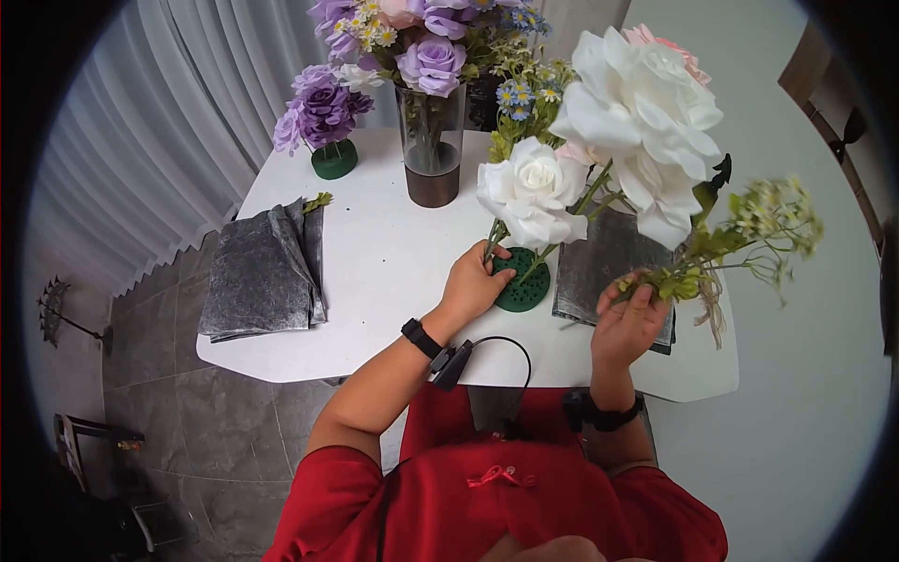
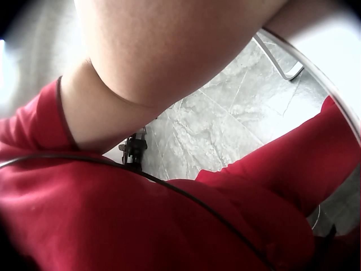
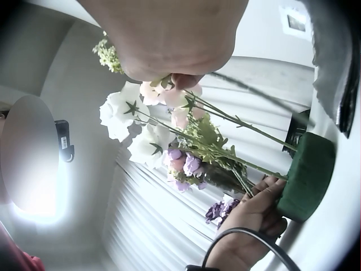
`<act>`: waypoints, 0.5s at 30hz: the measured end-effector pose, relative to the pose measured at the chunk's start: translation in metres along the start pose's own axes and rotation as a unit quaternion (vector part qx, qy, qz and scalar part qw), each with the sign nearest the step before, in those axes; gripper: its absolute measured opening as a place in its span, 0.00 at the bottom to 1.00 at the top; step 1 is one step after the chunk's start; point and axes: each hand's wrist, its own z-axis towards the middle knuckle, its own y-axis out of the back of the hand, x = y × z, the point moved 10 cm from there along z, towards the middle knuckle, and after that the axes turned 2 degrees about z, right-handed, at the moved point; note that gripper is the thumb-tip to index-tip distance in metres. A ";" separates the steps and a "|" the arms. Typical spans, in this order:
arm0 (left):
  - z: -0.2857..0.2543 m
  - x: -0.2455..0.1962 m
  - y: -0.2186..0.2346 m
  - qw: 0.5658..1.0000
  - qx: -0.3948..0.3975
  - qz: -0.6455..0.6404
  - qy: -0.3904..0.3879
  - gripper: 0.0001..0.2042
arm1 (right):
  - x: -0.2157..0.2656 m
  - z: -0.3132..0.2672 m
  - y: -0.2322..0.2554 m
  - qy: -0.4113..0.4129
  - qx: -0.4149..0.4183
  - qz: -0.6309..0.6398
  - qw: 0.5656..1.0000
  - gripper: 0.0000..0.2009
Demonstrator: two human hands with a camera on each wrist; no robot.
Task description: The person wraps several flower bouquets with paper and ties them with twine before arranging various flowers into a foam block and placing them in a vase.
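Note:
My left hand [image 1: 473,288] grips the left edge of a round green flower foam base [image 1: 523,283], thumb near its top and fingers at the side. Long-stemmed white roses [image 1: 536,192] rise from the foam; their stems [image 3: 248,164] pass close to that hand in the right wrist view. To the right, my right hand [image 1: 629,323] pinches a leafy sprig of small pale flowers [image 1: 773,220], its flower heads pointing right. Large white blooms [image 1: 646,103] stand above and between both hands. The left wrist view shows only arm and red clothing, not the hand.
A tall vase [image 1: 434,150] of purple roses stands at the back of the white table [image 1: 375,244]. Left of it is a purple bouquet [image 1: 323,112] in green foam [image 1: 334,159]. Dark grey folded cloths [image 1: 262,267] lie at left, with another cloth [image 1: 599,258] under the right hand.

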 end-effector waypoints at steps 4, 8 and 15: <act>0.001 0.002 -0.001 1.000 -0.005 -0.020 -0.003 0.12 | 0.002 0.002 -0.021 0.038 0.053 -0.178 0.982 0.10; 0.001 0.000 -0.001 1.000 -0.004 -0.026 -0.002 0.12 | -0.005 0.003 -0.040 -0.006 0.109 -0.118 0.987 0.09; 0.000 0.001 -0.002 1.000 0.000 -0.027 0.004 0.12 | -0.021 0.006 -0.050 0.009 0.117 -0.121 0.986 0.09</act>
